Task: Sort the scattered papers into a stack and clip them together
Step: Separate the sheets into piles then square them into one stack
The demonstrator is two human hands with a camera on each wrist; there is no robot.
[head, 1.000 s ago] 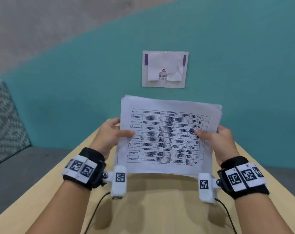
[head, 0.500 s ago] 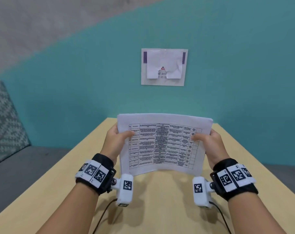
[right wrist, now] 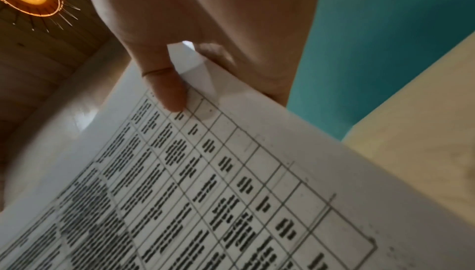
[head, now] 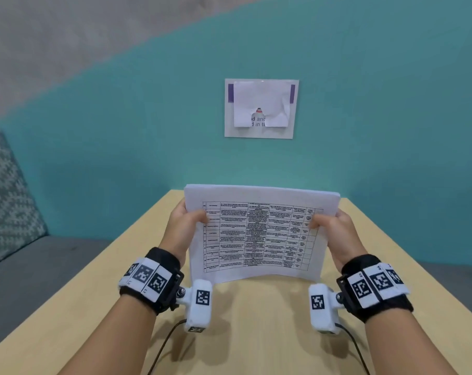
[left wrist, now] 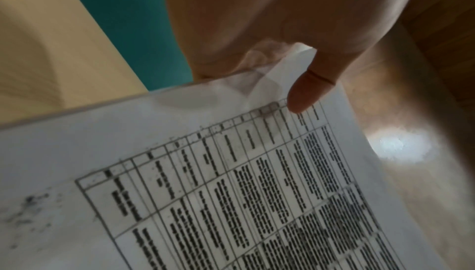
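A stack of white papers [head: 259,234] with a printed table on the top sheet stands nearly upright, its bottom edge on the light wooden table [head: 256,334]. My left hand [head: 187,221] grips the stack's left edge, thumb on the front and fingers behind. On the opposite edge my right hand [head: 331,226] holds it the same way. The left wrist view shows the thumb [left wrist: 308,89] pressed on the papers [left wrist: 231,183]. The right wrist view shows my right thumb [right wrist: 167,89] on the sheet [right wrist: 231,173]. No clip is in view.
A teal wall [head: 364,131] rises just behind the table's far edge, with a paper notice [head: 261,108] stuck on it. A grey bench with a patterned cushion [head: 7,196] lies to the left. Camera cables trail from both wrists over the near tabletop.
Both hands have carried the stack down and away from me, from held up in the air to standing on the table. The sheets' top edges look more even now.
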